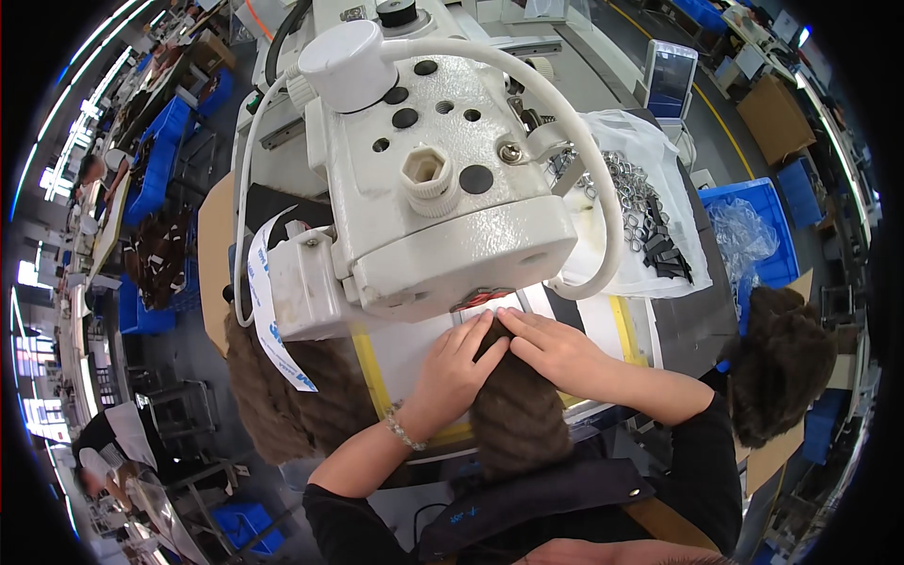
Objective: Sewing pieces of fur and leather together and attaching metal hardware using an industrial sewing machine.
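Note:
A narrow strip of brown fur fabric (520, 419) runs from the needle area of a white industrial sewing machine (461, 250) down over the table edge towards my body. My left hand (454, 365), with a beaded bracelet at the wrist, grips the left side of the strip's far end, thumb and fingertips on it. From the other side, my right hand (560, 353) holds the same end, and its fingertips nearly meet the left ones just under the machine head. The needle and the very tip of the fur are hidden by the head and my fingers.
Metal rings (636, 198) and black clips (665, 256) lie on a white plastic bag (692, 221) at the right. More brown fur (292, 400) hangs at the left, and another fur pile (786, 363) sits at the right. A blue bin (777, 226) stands beyond.

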Demonstrator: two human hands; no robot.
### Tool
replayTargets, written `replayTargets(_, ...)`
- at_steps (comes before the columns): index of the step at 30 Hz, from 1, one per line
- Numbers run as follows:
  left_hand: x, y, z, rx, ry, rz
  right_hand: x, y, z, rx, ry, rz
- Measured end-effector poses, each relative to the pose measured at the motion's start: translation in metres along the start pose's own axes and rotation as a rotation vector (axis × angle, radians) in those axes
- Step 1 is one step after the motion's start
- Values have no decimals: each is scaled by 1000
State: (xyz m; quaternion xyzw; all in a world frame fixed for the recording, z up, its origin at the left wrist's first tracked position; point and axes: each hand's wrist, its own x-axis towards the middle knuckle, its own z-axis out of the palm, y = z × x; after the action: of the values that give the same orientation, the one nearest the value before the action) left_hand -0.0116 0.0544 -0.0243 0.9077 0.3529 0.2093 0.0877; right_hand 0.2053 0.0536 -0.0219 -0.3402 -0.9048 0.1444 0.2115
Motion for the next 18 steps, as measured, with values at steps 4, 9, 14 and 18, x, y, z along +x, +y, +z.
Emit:
replayTargets(4, 2, -2, 3, 26, 25, 75, 1, -1, 0, -92, -7, -55)
replayTargets(9, 3, -2, 6, 185, 16, 181, 2, -4, -4, -146, -23, -79)
replayTargets(14, 3, 1, 4, 264, -8, 205, 3, -6, -7, -186, -49, -97)
replayTargets(18, 3, 2, 1, 323, -69, 235, 3, -4, -7, -205, -46, -129)
